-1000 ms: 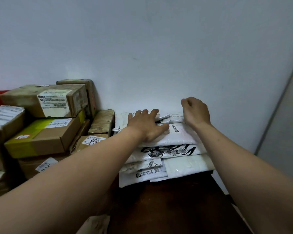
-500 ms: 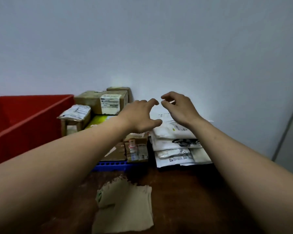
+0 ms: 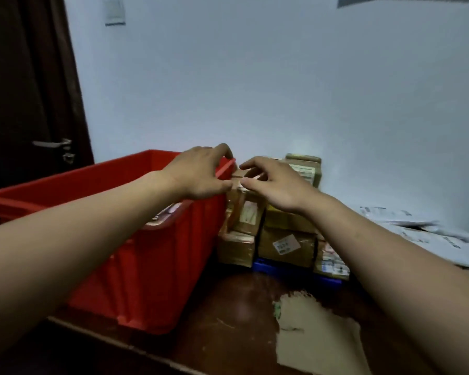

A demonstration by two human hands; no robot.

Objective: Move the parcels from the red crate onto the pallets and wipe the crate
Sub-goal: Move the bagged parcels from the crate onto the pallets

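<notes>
Left hand [image 3: 201, 174], right hand [image 3: 275, 182]: loosely curled, empty

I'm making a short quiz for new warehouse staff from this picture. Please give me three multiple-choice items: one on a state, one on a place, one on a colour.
1. How does the red crate stand?
A) upside down
B) upright, with parcels inside
C) on its side

2. Where does the tan cloth lie?
A) in the crate
B) on the dark surface in front of the cardboard boxes
C) on top of the boxes

3. What colour is the pallet under the boxes?
A) blue
B) green
C) yellow

Key:
1 B: its open top faces up and labelled parcels show inside.
2 B: it lies flat below the stack.
3 A: a blue edge shows beneath the boxes.
</notes>
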